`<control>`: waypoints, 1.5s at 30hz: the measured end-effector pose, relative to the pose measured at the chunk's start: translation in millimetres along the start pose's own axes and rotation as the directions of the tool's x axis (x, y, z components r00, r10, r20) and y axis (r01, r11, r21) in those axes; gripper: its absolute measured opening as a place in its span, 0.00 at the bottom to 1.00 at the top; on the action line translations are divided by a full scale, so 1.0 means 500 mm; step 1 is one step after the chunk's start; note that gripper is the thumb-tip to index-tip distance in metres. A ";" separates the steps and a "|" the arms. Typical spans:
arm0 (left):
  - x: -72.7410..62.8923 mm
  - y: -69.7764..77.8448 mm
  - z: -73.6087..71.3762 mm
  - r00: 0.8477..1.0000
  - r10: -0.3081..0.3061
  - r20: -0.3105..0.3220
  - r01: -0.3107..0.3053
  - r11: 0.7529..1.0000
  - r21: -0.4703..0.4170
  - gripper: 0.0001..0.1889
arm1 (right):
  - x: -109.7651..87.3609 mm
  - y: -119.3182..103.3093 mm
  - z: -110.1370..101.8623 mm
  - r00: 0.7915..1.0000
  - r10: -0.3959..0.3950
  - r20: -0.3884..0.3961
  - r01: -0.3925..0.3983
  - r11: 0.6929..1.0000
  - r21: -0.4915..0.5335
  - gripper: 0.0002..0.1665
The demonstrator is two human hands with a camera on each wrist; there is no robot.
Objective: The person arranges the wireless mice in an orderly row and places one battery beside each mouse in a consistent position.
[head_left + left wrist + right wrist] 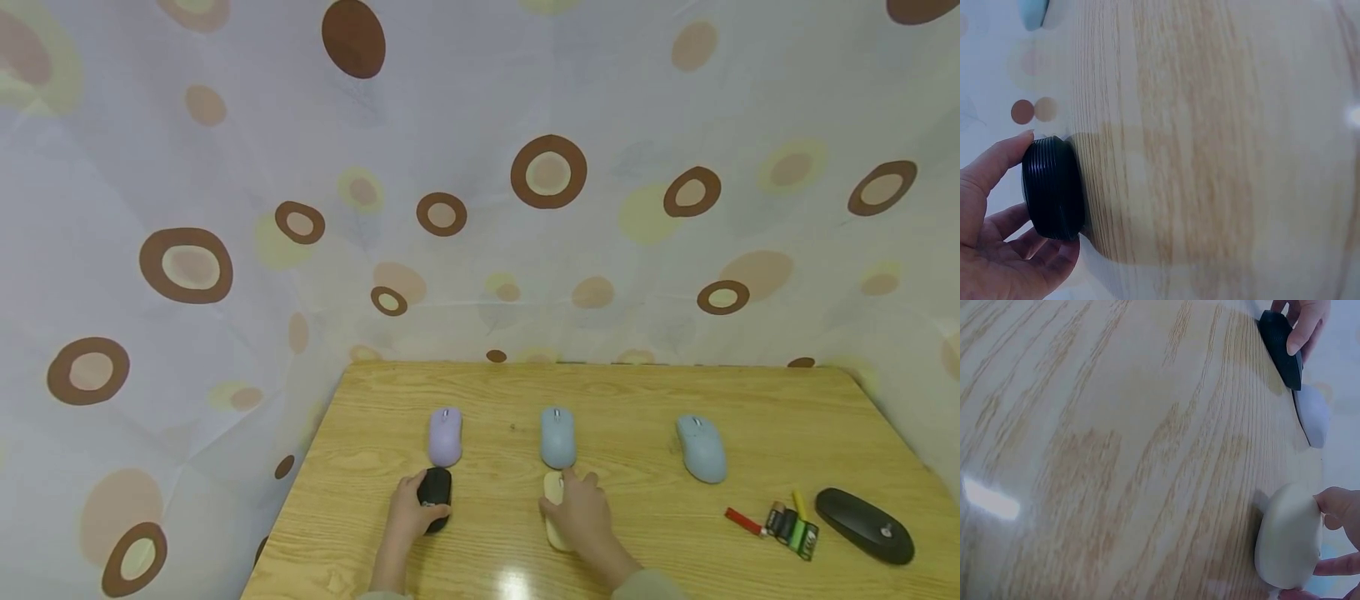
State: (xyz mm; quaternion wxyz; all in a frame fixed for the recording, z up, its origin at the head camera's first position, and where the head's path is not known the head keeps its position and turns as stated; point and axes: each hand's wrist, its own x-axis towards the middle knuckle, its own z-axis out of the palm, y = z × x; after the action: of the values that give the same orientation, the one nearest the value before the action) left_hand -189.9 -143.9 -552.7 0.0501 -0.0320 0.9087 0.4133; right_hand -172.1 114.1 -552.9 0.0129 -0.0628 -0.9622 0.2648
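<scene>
In the head view my left hand point(405, 515) grips a black computer mouse point(437, 486) at the table's left, thumb on one side and fingers on the other. The left wrist view has the same black mouse point(1054, 187) between thumb and fingertips. My right hand point(585, 510) holds a cream mouse point(556, 533) by its sides, near the middle of the table; its pale shell point(1287, 537) shows low in the right wrist view. A lilac mouse point(446, 437) lies just beyond the black one. Directly beyond the cream one lies a light blue mouse point(558, 437).
On the right of the wooden table point(630, 383) lie another light blue mouse point(702, 450), several batteries point(786, 527), a red stick-like piece point(744, 522), a yellow one point(799, 505) and a larger black mouse point(864, 526). A patterned sheet point(465, 108) hangs behind.
</scene>
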 end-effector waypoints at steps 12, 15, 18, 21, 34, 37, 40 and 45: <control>-0.001 -0.006 0.003 0.999 0.033 -0.037 -0.033 0.999 0.013 0.39 | -0.001 -0.007 0.013 0.998 -0.025 -0.057 0.023 0.999 -0.033 0.38; 0.001 -0.008 0.004 0.999 0.036 -0.036 -0.036 0.999 0.020 0.38 | -0.001 -0.006 0.016 0.997 -0.040 -0.069 0.037 0.998 -0.042 0.37; 0.001 -0.006 0.002 1.000 0.005 -0.015 -0.004 1.000 0.005 0.38 | -0.001 -0.005 0.020 0.995 -0.055 -0.081 0.052 0.998 -0.045 0.36; 0.000 -0.004 0.001 1.000 -0.003 -0.011 0.003 1.000 0.008 0.38 | -0.003 -0.005 0.020 0.993 -0.066 -0.093 0.063 0.997 -0.040 0.35; -0.001 0.001 0.001 1.000 -0.012 -0.009 0.012 1.000 0.014 0.38 | 0.005 0.011 0.010 1.000 -0.028 0.005 0.028 0.999 0.036 0.44; 0.000 0.000 0.002 1.000 -0.009 -0.009 0.010 1.000 0.019 0.38 | 0.012 0.025 -0.014 0.999 -0.054 0.002 0.054 0.995 0.085 0.43; -0.001 0.000 0.003 1.000 -0.011 -0.008 0.011 1.000 0.016 0.38 | 0.016 0.044 -0.048 0.993 -0.118 -0.022 0.120 0.972 0.204 0.30; 0.000 -0.002 0.004 1.000 -0.014 -0.009 0.014 1.000 0.015 0.37 | 0.019 0.102 -0.101 0.957 -0.229 -0.181 0.276 0.910 0.309 0.15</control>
State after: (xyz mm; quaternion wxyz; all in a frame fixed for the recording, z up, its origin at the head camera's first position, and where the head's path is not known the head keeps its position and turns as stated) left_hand -189.5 -142.9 -554.7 0.0493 -0.0397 0.9118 0.4057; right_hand -172.9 184.6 -535.7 0.1253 0.0468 -0.9005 0.4138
